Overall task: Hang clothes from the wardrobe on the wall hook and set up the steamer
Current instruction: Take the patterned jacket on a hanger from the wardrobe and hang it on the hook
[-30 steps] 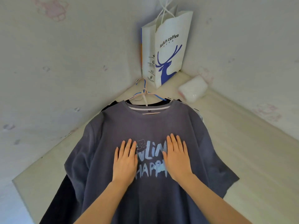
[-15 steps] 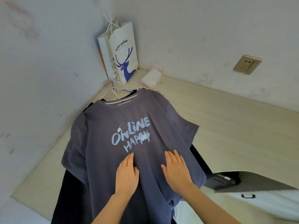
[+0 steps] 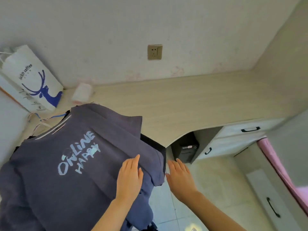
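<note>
The grey T-shirt lies lower left, collar toward upper left. The left hand rests flat on it — fingers straight; the right hand hovers released beside its hem, right of it.

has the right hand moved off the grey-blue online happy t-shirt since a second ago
Yes: the right hand slid rightward off the grey-blue printed t-shirt, now past its edge.
</note>
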Demonstrator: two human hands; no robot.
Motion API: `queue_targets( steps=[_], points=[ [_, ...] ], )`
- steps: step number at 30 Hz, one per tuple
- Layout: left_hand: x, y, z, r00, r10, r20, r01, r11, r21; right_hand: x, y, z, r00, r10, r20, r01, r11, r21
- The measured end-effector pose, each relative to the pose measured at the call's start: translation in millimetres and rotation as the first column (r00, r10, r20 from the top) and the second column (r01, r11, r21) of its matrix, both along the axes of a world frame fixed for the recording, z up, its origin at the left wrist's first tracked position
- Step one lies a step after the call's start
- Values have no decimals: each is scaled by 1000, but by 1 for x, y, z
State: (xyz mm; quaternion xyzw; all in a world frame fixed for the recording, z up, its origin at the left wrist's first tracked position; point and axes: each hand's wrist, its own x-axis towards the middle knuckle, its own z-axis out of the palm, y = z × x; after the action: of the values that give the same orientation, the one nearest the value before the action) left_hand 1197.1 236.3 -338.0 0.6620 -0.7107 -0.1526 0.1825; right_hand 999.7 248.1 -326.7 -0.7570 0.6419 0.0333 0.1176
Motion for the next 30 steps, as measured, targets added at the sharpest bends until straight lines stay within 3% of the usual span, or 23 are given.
queue_targets(
  steps=[6,11,16,30],
  points=[
    [-98,18,10,933,-346,99,357,926,-121,-76,65,20,964,-248,91,249,969,7],
    [-181,72,12,869,-494,27,495,866,-75,-138,136,8,914,-401,59,404,914,-36],
    [-243,133,8,756,-653,47,654,756,-21,-190,216,9,826,-556,89,563,819,-111],
    [-414,274,1,459,-886,61,888,459,-5,-301,416,-9,548,-830,100,836,540,-101]
  ],
)
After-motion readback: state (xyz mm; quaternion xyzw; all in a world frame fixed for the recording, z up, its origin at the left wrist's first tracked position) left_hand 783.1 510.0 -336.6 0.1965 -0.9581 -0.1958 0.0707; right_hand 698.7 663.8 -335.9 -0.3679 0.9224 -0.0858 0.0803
